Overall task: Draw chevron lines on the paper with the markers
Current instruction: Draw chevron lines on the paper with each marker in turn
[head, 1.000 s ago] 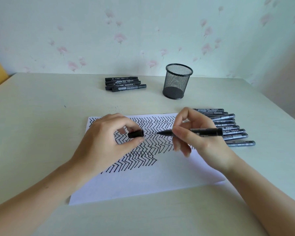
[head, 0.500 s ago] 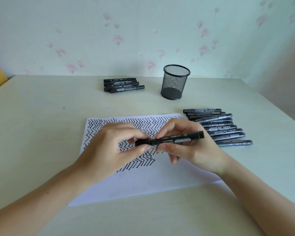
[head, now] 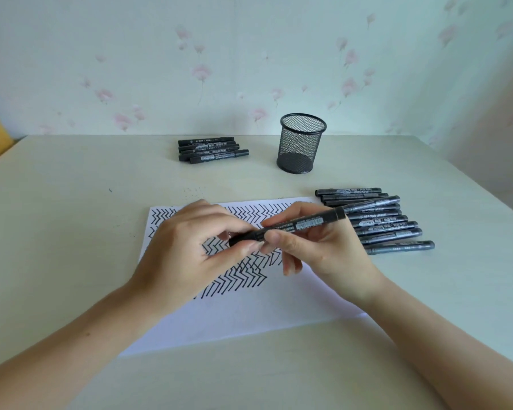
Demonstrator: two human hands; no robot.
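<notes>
The black marker (head: pixel 290 227) held over the paper carried a pale label strip with small print and what looked like a barcode block, but none of it could be read. The row of markers (head: pixel 376 220) at the right bore similar labels; one seemed to show "700", the rest too blurred to tell. The far bundle of markers (head: pixel 211 150) had white label patches, equally unreadable.

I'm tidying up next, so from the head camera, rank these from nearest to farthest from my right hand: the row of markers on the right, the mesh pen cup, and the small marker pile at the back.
1. Row of markers: just right of the right hand.
2. Mesh pen cup: behind it.
3. Small marker pile: back left.
</notes>
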